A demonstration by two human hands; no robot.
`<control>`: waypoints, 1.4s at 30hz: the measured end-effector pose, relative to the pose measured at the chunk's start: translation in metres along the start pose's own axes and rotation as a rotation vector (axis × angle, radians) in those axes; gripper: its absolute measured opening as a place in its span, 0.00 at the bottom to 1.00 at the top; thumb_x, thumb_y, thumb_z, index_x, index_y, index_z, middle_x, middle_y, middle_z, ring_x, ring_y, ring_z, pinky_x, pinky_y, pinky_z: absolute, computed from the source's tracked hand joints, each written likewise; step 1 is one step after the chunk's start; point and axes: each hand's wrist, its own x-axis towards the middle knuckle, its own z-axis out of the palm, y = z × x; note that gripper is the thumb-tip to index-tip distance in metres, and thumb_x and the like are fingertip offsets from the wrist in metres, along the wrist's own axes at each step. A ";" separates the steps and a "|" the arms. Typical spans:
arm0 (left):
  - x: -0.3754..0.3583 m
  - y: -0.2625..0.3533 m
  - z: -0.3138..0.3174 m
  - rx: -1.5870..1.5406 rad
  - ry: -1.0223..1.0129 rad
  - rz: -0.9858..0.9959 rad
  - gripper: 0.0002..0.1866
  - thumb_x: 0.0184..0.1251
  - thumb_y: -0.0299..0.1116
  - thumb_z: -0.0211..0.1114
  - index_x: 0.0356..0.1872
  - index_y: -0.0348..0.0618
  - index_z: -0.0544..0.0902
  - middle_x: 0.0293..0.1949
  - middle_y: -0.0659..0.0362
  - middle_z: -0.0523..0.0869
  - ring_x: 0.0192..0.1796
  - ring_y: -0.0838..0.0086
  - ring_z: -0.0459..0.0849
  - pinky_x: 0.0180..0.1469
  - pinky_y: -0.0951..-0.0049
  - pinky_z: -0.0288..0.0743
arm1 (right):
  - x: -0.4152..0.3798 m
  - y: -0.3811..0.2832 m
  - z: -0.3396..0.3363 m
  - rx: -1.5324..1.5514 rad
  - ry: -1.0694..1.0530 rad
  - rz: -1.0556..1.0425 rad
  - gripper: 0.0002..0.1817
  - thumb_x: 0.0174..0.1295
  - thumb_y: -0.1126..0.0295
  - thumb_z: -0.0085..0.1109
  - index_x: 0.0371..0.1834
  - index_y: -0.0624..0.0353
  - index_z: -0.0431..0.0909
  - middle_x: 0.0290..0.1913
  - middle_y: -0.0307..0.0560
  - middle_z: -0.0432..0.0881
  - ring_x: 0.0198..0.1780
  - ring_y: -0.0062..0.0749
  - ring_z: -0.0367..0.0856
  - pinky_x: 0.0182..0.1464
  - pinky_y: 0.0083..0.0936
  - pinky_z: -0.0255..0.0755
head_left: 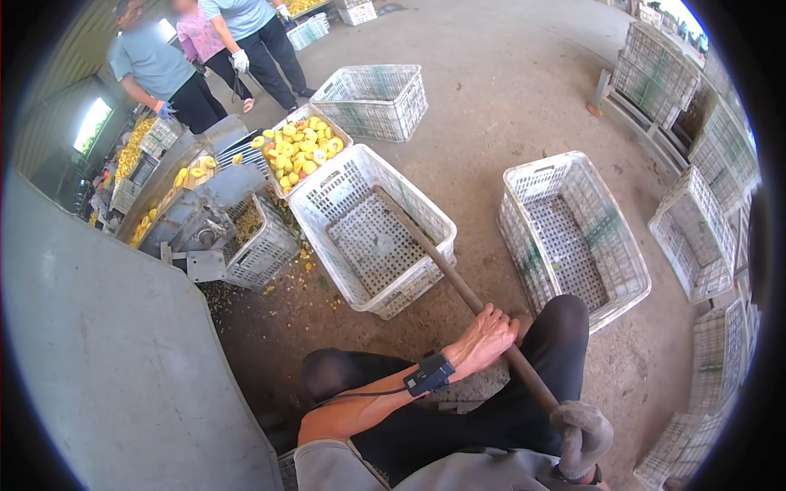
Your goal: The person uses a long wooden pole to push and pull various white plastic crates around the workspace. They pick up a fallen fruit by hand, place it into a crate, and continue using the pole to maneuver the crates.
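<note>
My left hand (483,340) is bare and wrapped round the middle of a long brown pole (449,270). The far end of the pole reaches into an empty white plastic crate (372,233) and lies near its back wall. At the pole's near end, my right hand (581,430) looks covered by a worn grey glove, with its fingers curled round the pole. Behind the crate, a smaller crate (342,132) is full of yellow halved fruit (301,149), below a metal chute (241,155).
Another empty crate (573,237) stands to the right, and one (385,90) farther back. Stacked crates (700,237) line the right edge. A grey metal panel (123,344) fills the left. Three people (258,49) stand at the back left. Fruit scraps (303,262) lie on the floor.
</note>
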 end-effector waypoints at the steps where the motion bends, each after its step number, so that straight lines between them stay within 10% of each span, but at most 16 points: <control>1: 0.000 0.000 0.001 0.006 0.008 0.004 0.10 0.64 0.31 0.70 0.42 0.39 0.82 0.37 0.50 0.88 0.48 0.57 0.86 0.56 0.61 0.74 | 0.000 0.000 0.001 -0.010 0.002 0.002 0.07 0.74 0.72 0.55 0.46 0.61 0.83 0.38 0.52 0.90 0.35 0.36 0.89 0.37 0.28 0.81; 11: 0.000 0.005 -0.001 -0.058 0.125 0.065 0.15 0.57 0.30 0.75 0.42 0.37 0.81 0.33 0.52 0.86 0.43 0.60 0.86 0.49 0.60 0.73 | 0.016 -0.020 -0.009 -0.212 -0.076 0.062 0.14 0.64 0.74 0.61 0.51 0.66 0.85 0.48 0.58 0.91 0.43 0.44 0.92 0.47 0.32 0.85; 20: -0.022 0.006 0.023 -0.146 0.092 -0.007 0.06 0.67 0.31 0.67 0.39 0.40 0.82 0.32 0.51 0.86 0.42 0.56 0.85 0.47 0.57 0.76 | 0.029 -0.032 -0.019 -0.153 -0.352 0.785 0.28 0.56 0.78 0.71 0.65 0.66 0.85 0.47 0.53 0.91 0.43 0.32 0.92 0.46 0.27 0.85; 24: -0.034 -0.001 0.020 -0.102 0.096 -0.034 0.13 0.58 0.30 0.74 0.41 0.40 0.81 0.33 0.52 0.87 0.42 0.58 0.87 0.48 0.59 0.74 | 0.032 -0.042 -0.005 -0.229 -0.431 0.809 0.29 0.56 0.77 0.72 0.65 0.67 0.85 0.43 0.51 0.92 0.41 0.34 0.92 0.49 0.29 0.84; 27: -0.039 0.000 0.026 -0.074 0.102 -0.052 0.18 0.51 0.30 0.78 0.41 0.40 0.80 0.33 0.52 0.88 0.42 0.59 0.88 0.48 0.61 0.73 | 0.023 -0.031 -0.008 -0.199 -0.535 0.623 0.28 0.73 0.75 0.65 0.77 0.65 0.76 0.66 0.63 0.87 0.63 0.41 0.89 0.66 0.32 0.80; 30: -0.038 0.001 0.019 -0.043 0.073 -0.058 0.18 0.51 0.31 0.79 0.40 0.40 0.81 0.33 0.52 0.88 0.42 0.59 0.88 0.48 0.61 0.74 | 0.023 -0.033 -0.007 -0.191 -0.467 0.652 0.27 0.69 0.76 0.67 0.73 0.62 0.81 0.62 0.60 0.90 0.65 0.40 0.88 0.69 0.33 0.77; 33: -0.035 -0.001 0.009 -0.022 0.014 -0.027 0.12 0.58 0.31 0.73 0.40 0.39 0.82 0.32 0.51 0.87 0.41 0.57 0.86 0.48 0.59 0.74 | 0.021 -0.026 -0.002 -0.301 -0.394 0.543 0.28 0.56 0.77 0.72 0.64 0.67 0.85 0.41 0.53 0.92 0.39 0.34 0.92 0.48 0.30 0.84; 36: -0.033 -0.001 0.010 -0.033 -0.005 -0.015 0.11 0.58 0.30 0.70 0.40 0.38 0.82 0.32 0.50 0.86 0.41 0.56 0.86 0.48 0.58 0.75 | 0.022 -0.024 -0.003 -0.325 -0.419 0.494 0.27 0.57 0.77 0.71 0.64 0.67 0.85 0.41 0.53 0.92 0.38 0.32 0.91 0.45 0.29 0.84; 39: -0.032 0.000 0.012 -0.044 0.000 -0.021 0.11 0.57 0.29 0.70 0.40 0.38 0.82 0.32 0.50 0.86 0.41 0.56 0.86 0.47 0.58 0.75 | 0.024 -0.027 -0.010 -0.201 -0.477 0.620 0.27 0.70 0.78 0.66 0.73 0.63 0.80 0.63 0.59 0.90 0.65 0.41 0.88 0.68 0.33 0.78; 42: -0.032 0.000 0.014 -0.032 0.032 -0.028 0.13 0.54 0.28 0.74 0.38 0.38 0.81 0.31 0.50 0.88 0.40 0.58 0.88 0.48 0.59 0.75 | 0.025 -0.025 -0.011 -0.187 -0.493 0.618 0.27 0.71 0.74 0.68 0.74 0.61 0.80 0.64 0.58 0.89 0.65 0.41 0.88 0.70 0.34 0.77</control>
